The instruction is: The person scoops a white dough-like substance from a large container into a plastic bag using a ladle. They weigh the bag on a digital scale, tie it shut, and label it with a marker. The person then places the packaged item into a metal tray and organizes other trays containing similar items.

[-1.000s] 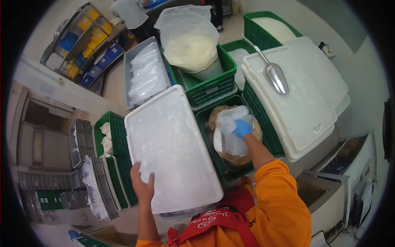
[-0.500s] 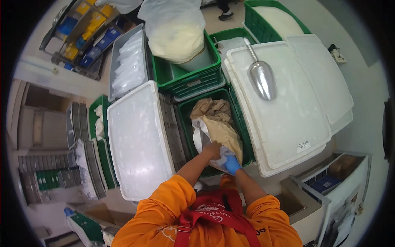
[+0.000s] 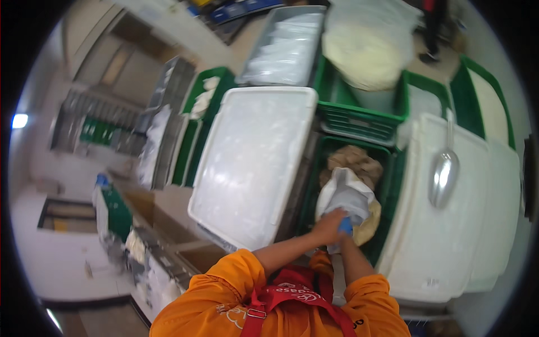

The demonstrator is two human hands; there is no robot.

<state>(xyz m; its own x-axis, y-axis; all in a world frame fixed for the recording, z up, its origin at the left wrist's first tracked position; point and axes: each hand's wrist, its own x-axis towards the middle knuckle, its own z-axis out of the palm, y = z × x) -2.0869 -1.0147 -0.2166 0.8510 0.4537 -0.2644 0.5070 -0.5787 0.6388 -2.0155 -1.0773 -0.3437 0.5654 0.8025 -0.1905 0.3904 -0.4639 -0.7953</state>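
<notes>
Both hands, left hand (image 3: 327,226) and right hand (image 3: 345,226), gripping white bag (image 3: 347,194) bottom, bag above in green crate (image 3: 387,185)

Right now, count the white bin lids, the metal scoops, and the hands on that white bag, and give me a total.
White bin lids: 3
Metal scoops: 1
Hands on the white bag: 2, left hand and right hand
Total: 6

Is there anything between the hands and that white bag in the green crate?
Nothing visible does. The left hand and the blue-gloved right hand already meet at the lower end of the white bag, which sits in the green crate over a brown sack.
</notes>
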